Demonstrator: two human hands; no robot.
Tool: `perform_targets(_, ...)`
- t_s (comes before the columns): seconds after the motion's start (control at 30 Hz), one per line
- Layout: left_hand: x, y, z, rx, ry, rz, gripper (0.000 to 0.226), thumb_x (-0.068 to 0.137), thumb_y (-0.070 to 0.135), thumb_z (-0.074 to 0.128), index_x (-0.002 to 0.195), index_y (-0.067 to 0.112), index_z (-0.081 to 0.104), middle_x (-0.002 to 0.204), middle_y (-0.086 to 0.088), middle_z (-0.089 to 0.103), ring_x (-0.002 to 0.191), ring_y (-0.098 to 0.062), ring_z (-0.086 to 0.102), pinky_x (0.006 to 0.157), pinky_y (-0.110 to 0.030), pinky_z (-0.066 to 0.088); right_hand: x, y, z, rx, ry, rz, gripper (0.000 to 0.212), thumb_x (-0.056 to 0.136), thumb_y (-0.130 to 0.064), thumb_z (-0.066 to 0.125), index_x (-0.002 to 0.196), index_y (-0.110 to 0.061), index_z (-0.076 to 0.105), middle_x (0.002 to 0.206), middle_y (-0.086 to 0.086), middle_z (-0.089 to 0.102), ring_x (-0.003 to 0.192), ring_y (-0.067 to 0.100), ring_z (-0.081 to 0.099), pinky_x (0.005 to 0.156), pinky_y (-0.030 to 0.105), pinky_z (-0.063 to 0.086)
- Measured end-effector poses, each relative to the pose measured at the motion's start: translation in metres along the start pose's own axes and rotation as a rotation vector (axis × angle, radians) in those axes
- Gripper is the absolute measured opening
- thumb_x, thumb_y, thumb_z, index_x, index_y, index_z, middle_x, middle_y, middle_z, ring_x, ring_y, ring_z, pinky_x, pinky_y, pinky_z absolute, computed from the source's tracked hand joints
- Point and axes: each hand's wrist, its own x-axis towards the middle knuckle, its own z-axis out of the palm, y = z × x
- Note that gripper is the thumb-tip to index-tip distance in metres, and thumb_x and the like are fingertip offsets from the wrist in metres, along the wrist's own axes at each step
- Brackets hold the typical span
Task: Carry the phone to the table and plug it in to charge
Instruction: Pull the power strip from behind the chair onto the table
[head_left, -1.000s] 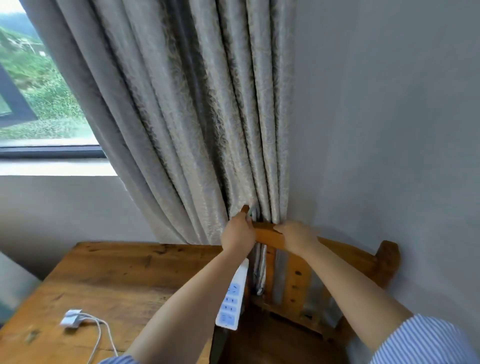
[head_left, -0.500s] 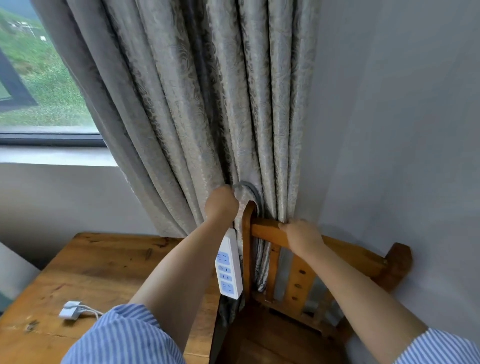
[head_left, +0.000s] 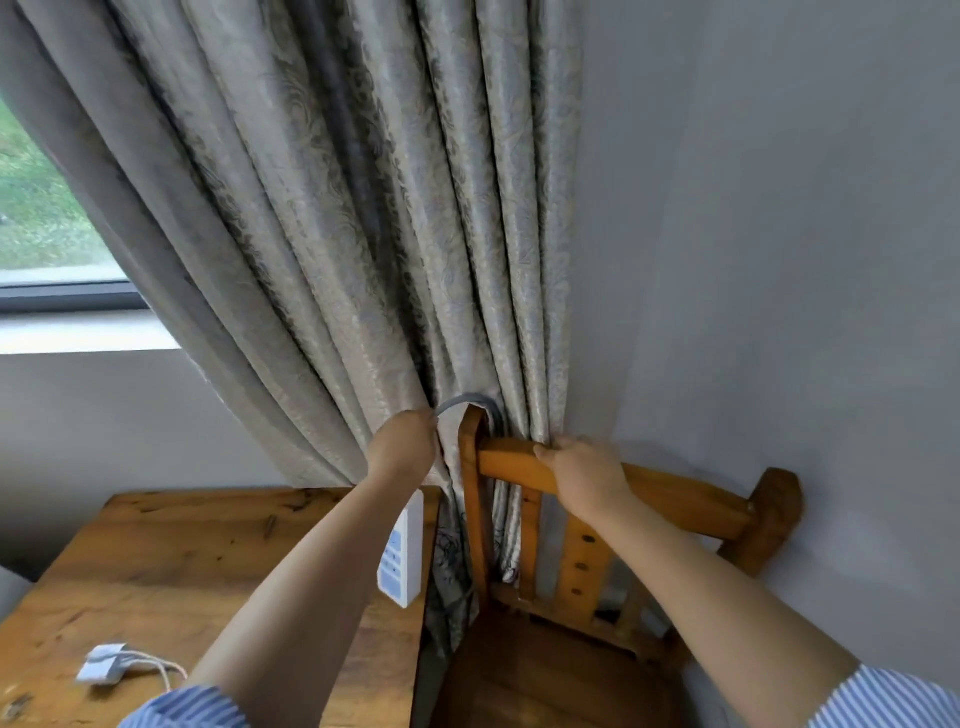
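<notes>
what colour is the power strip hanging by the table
White with pale blue socket panels, power strip, head view.

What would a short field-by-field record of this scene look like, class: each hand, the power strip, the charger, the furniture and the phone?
left hand: closed on the grey power cord, which loops over the chair post
right hand: gripping the top rail of the brown wooden chair
white power strip with blue sockets: hanging below the left hand, at the table edge
white charger with coiled cable: lying on the brown wooden table
patterned grey curtain: behind chair and table
phone: not visible
</notes>
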Motion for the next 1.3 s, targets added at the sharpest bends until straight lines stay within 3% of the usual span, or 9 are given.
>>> perform_targets(0.27,0.037,-0.008,0.003,0.009,-0.112,-0.09,0.027,0.098,0.008,0.037,0.112,-0.006,0.055,0.117,-0.026,0.059,0.106,-0.038,0.057,0.084,-0.041,0.049,0.003,0.003,0.002,0.039,-0.008,-0.022,0.04,0.097,-0.011,0.031,0.136,-0.016,0.033,0.135,0.018,0.045,0.118,0.032,0.045,0.095,0.037,0.042)
perform_targets(0.5,0.01,-0.021,-0.002,-0.025,-0.065,0.045,0.033,0.099,0.015,0.033,0.093,-0.003,0.059,0.096,-0.026,0.065,0.087,-0.038,0.06,0.068,-0.042,0.047,0.004,0.002,-0.001,-0.025,0.008,0.015,0.046,0.091,-0.003,0.038,0.135,-0.016,0.036,0.132,0.016,0.048,0.114,0.035,0.046,0.088,0.038,0.045)
perform_targets(0.63,-0.007,-0.032,-0.02,0.052,-0.005,0.106,0.033,0.1,0.02,0.031,0.092,0.0,0.057,0.069,-0.009,0.056,0.067,-0.03,0.05,0.049,-0.028,0.03,-0.001,-0.005,-0.005,-0.051,0.01,0.048,0.041,0.093,-0.005,0.033,0.133,-0.013,0.038,0.128,0.019,0.05,0.112,0.034,0.048,0.087,0.038,0.045)
perform_targets(0.83,-0.051,-0.065,-0.049,0.067,0.056,0.09,0.029,0.099,0.02,0.035,0.096,0.003,0.059,0.092,-0.018,0.066,0.068,-0.024,0.045,0.058,-0.032,0.034,0.002,-0.045,-0.018,-0.177,-0.034,0.111,0.022,0.085,0.002,0.043,0.1,0.0,0.059,0.11,0.016,0.06,0.101,0.03,0.056,0.072,0.031,0.041)
perform_targets(0.9,-0.066,-0.077,-0.057,0.024,0.081,0.075,0.027,0.098,0.018,0.038,0.098,0.004,0.061,0.094,-0.018,0.066,0.072,-0.028,0.051,0.061,-0.032,0.037,0.004,-0.066,-0.019,-0.111,0.024,0.068,0.02,0.088,-0.003,0.043,0.098,0.0,0.059,0.106,0.016,0.061,0.095,0.031,0.058,0.065,0.031,0.041)
perform_targets(0.97,-0.081,-0.09,-0.064,-0.023,0.093,0.082,0.025,0.096,0.016,0.042,0.099,0.002,0.063,0.092,-0.018,0.066,0.08,-0.033,0.058,0.066,-0.037,0.045,0.006,-0.087,-0.015,0.07,0.086,-0.027,0.027,0.092,-0.01,0.041,0.113,0.001,0.053,0.111,0.018,0.059,0.097,0.033,0.058,0.065,0.033,0.047)
perform_targets(1.03,-0.095,-0.104,-0.071,-0.073,0.097,0.101,0.023,0.095,0.013,0.045,0.097,-0.001,0.064,0.085,-0.018,0.064,0.078,-0.033,0.059,0.07,-0.041,0.049,0.006,-0.109,-0.009,0.27,0.021,-0.115,0.038,0.094,-0.015,0.039,0.131,-0.005,0.039,0.131,0.018,0.05,0.114,0.034,0.051,0.086,0.04,0.05)
perform_targets(1.13,-0.116,-0.131,-0.082,-0.092,0.104,0.17,0.02,0.093,0.009,0.049,0.09,-0.004,0.064,0.075,-0.017,0.06,0.073,-0.034,0.057,0.066,-0.037,0.045,0.005,-0.149,-0.002,0.463,-0.105,-0.201,0.046,0.096,-0.017,0.038,0.14,-0.011,0.025,0.148,0.01,0.033,0.133,0.028,0.034,0.106,0.039,0.035)
perform_targets(1.3,-0.134,-0.179,-0.09,-0.103,0.063,0.253,0.019,0.091,0.006,0.052,0.084,-0.008,0.063,0.08,-0.027,0.065,0.074,-0.037,0.059,0.067,-0.04,0.046,-0.004,-0.189,0.007,0.608,-0.202,-0.22,0.027,0.097,-0.022,0.038,0.112,-0.008,0.056,0.109,0.021,0.064,0.101,0.036,0.059,0.087,0.046,0.048)
